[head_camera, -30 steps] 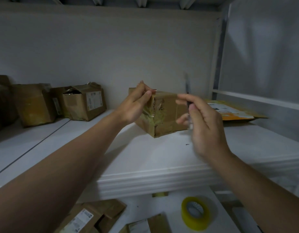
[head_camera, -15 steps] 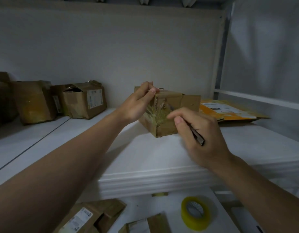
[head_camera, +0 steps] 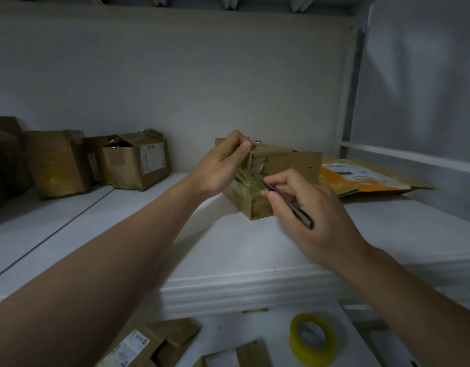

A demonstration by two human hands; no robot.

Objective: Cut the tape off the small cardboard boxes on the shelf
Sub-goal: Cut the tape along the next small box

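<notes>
A small brown cardboard box [head_camera: 276,161], wrapped in wrinkled clear tape [head_camera: 244,182], sits on the white shelf [head_camera: 202,234]. My left hand [head_camera: 218,165] grips the box's upper left corner, thumb on the top edge. My right hand [head_camera: 308,205] pinches a thin dark cutter [head_camera: 284,200] like a pen. The cutter's tip touches the taped front corner of the box, just right of my left hand.
Several other cardboard boxes [head_camera: 133,160] stand at the shelf's back left. An orange mailer [head_camera: 366,178] lies behind the box at right. On the lower shelf sit a yellow tape roll [head_camera: 312,337] and flattened boxes [head_camera: 154,343]. A wall closes the right side.
My right hand came down from an upright pose, swung the cutter level and moved its tip left onto the box's taped corner. My left hand kept its grip on the box.
</notes>
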